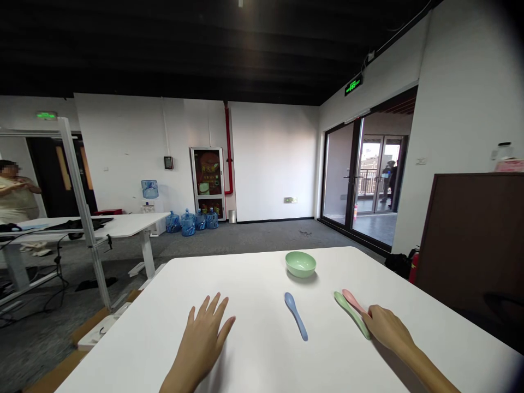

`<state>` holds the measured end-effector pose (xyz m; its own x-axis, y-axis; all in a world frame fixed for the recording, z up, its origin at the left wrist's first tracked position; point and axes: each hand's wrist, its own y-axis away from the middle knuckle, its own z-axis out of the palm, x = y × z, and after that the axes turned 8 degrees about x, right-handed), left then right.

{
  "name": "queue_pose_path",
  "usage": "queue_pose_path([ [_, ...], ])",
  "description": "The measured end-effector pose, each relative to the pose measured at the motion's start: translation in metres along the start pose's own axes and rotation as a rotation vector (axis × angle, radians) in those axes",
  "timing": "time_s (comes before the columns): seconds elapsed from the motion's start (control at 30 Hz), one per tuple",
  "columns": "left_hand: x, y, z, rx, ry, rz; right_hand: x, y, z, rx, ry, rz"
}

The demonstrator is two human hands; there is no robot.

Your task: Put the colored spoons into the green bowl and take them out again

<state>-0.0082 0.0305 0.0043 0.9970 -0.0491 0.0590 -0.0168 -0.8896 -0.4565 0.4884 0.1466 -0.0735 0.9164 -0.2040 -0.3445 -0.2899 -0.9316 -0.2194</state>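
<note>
My left hand (202, 341) lies palm down on the white table (241, 278) with its fingers spread, touching nothing else. To its right, a blue plastic spoon (296, 315) lies on the table, bowl end pointing away from me. A pale green bowl (301, 264) stands farther back, apart from both hands. My right hand (387, 330) is at the table's right side, its fingertips at the handles of a pink spoon (352, 301) and a green spoon (351, 314), which lie almost side by side. Whether it grips either spoon cannot be seen.
A dark brown cabinet (470, 240) stands beyond the table's right edge, with a red fire extinguisher (414, 266) near it. A white desk (102, 226) and a person (18, 196) are at the left. Blue water bottles (188, 222) stand along the back wall.
</note>
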Motion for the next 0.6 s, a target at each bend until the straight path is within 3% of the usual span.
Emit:
queue_pose_path([
  [0.6,0.0035,-0.0009,-0.0049,-0.026,-0.017,0.011,0.0006,0.0002,0.0002,-0.005,0.012,0.007],
])
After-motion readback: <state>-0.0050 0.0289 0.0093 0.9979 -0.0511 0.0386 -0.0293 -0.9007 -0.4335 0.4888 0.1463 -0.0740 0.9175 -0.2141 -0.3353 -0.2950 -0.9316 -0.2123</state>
